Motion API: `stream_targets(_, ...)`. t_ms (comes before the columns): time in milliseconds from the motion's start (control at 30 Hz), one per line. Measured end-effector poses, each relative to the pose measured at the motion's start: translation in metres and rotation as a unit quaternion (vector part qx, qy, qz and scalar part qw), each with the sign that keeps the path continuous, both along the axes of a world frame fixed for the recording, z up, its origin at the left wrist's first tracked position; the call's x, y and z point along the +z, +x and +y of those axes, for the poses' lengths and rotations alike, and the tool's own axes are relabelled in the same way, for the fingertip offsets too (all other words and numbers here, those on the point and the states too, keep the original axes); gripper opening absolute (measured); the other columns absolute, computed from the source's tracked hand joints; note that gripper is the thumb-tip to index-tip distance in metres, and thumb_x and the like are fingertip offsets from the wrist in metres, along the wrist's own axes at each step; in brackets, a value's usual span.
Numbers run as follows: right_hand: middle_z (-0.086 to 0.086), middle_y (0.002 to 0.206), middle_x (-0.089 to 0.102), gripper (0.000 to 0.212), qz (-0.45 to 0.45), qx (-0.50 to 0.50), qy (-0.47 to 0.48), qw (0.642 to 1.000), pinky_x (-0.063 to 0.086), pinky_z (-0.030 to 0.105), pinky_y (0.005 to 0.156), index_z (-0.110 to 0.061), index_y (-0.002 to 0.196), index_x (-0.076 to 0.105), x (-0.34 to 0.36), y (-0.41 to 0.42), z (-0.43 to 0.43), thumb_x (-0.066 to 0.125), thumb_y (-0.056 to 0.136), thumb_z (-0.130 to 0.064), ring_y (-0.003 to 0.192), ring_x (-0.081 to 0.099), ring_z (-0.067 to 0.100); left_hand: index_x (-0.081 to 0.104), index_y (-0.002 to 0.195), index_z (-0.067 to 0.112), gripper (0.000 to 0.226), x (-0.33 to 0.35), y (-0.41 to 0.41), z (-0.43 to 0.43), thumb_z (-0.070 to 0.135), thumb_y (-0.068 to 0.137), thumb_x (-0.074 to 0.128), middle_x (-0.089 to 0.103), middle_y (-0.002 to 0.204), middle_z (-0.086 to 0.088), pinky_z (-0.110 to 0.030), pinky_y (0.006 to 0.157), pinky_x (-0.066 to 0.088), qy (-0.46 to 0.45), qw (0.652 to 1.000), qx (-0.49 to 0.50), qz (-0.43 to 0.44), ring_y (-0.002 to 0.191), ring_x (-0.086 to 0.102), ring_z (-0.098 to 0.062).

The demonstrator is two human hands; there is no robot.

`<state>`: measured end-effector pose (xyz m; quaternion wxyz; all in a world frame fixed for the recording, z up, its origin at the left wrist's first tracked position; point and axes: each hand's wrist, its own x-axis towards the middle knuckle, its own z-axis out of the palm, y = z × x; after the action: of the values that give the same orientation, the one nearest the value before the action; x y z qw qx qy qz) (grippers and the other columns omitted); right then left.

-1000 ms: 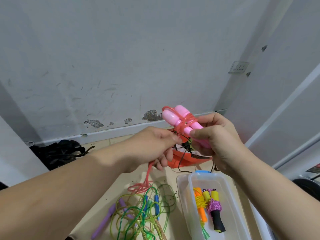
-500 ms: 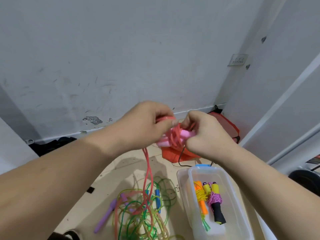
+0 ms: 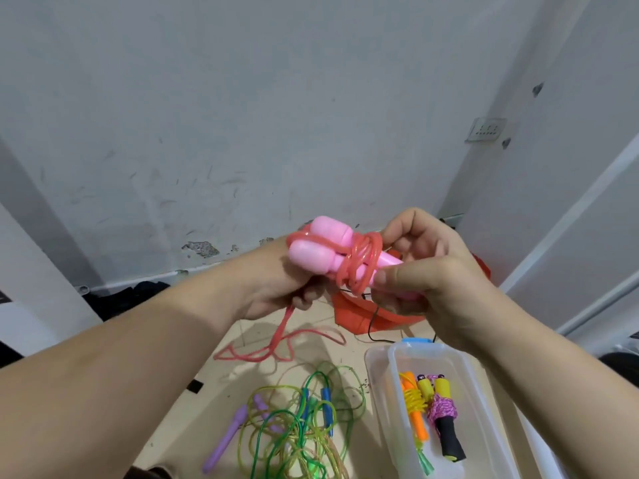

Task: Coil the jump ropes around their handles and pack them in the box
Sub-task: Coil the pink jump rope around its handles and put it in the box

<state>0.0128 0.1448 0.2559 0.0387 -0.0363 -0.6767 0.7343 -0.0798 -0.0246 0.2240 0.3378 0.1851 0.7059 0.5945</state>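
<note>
Pink plastic shows at the centre: 2 pink handles (image 3: 321, 250) lie side by side, raised in front of the wall, with their thick rounded ends pointing left. The right hand (image 3: 439, 271) grips their narrow ends, thumb laid across the near side and fingers curled round the far side. The pink rope (image 3: 361, 267) is wound in several turns round the middle of both handles, just beside the right thumb's tip. The left hand (image 3: 276, 288) sits below and behind the thick ends. Its fingers curl round the loose length of the same rope, which drops from it to the floor and lies there in slack loops.

Under the right wrist, a clear box (image 3: 480, 402) on the floor holds 2 coiled ropes (image 3: 444, 416), touching each other. Left of the box lies a tangle of green ropes (image 3: 304, 430) with purple and blue handles.
</note>
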Motion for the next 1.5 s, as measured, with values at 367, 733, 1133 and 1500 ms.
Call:
stream_targets(367,0.008,0.07,0.065,0.042,-0.084,-0.216,0.064,0.971,0.039,0.022,0.042,-0.013,0.096,0.047,-0.024,-0.017,0.044,0.075,0.068,-0.002,0.048,0.052,0.02,0.068,0.081,0.015,0.022,-0.006,0.028,0.029,0.031,0.096,0.065,0.053,0.058,-0.004,-0.025,0.045,0.04,-0.119,0.989,-0.073,0.052,0.045,0.046,-0.016)
stream_targets(733,-0.003,0.063,0.064,0.022,-0.077,-0.099,0.375,0.918,0.046,0.033,0.055,-0.016,0.072,0.057,-0.029,-0.017,0.033,0.071,0.056,-0.023,0.058,0.055,0.022,0.08,0.081,0.024,0.011,0.012,0.007,0.013,0.035,0.083,0.081,0.073,0.071,0.003,-0.038,0.068,0.055,-0.069,0.924,0.051,0.372,0.069,0.068,-0.013)
stream_targets(1133,0.032,0.066,0.05,0.026,-0.058,0.108,0.093,0.988,0.03,0.03,0.052,-0.005,0.073,0.054,-0.003,0.0,0.006,0.07,0.058,0.009,0.046,0.052,0.027,0.072,0.087,0.007,0.025,0.01,-0.008,-0.008,0.021,0.069,0.082,0.073,0.074,-0.004,-0.02,0.056,0.054,0.071,0.996,0.045,0.017,0.06,0.064,-0.01)
stream_targets(1500,0.017,0.059,0.06,0.03,-0.068,-0.106,-0.034,0.992,0.034,0.031,0.059,-0.01,0.091,0.044,-0.015,-0.02,0.034,0.05,0.081,0.018,0.048,0.054,0.025,0.07,0.098,0.013,0.023,-0.008,0.02,0.029,0.031,0.102,0.057,0.059,0.064,-0.004,-0.024,0.044,0.037,-0.044,0.997,-0.016,0.062,0.047,0.048,-0.014)
